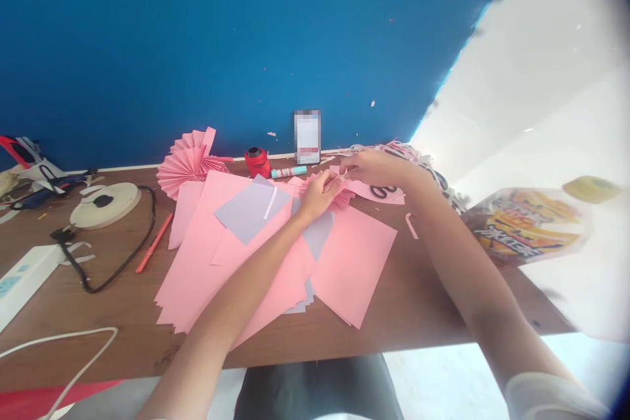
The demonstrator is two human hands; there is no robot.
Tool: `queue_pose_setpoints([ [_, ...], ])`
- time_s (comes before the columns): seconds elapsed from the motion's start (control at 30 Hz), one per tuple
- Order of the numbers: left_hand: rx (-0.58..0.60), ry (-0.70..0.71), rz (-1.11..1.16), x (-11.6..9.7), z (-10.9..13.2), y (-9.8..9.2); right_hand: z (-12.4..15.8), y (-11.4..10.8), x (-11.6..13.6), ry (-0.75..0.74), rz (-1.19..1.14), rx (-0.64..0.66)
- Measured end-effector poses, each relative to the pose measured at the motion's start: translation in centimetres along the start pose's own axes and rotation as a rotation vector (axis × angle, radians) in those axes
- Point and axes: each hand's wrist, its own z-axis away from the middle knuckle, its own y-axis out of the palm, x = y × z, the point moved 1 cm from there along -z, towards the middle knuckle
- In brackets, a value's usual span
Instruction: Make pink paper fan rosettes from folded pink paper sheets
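Observation:
My left hand [319, 195] is closed, its fingers pinching a small pleated pink paper [346, 198] above the sheets. The fingertips of my right hand [368, 167] are pinched together at the top edge of the same pleated piece; what exactly lies between them is too small to make out. Under my right wrist are black scissor handles [382, 192] on a pink strip, the blades hidden. Overlapping pink sheets [357, 262] spread beneath my arms, with grey-purple squares [251, 213] among them. One square carries a thin white strip [270, 202].
Finished-looking pink paper fans [184, 167] lean at the back left. A red roll-shaped object [256, 162], a glue stick [289, 172] and an upright phone [308, 138] stand along the wall. Left are a red pen [154, 243], a cable reel [105, 205] and a power strip [27, 279]. Paper scraps [411, 154] lie right.

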Motion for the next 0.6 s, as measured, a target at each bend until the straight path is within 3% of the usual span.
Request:
queue_pose_setpoints([
  [0.6, -0.004, 0.001, 0.036, 1.2, -0.5, 0.2, -0.6, 0.7, 0.5, 0.003, 0.063, -0.007],
])
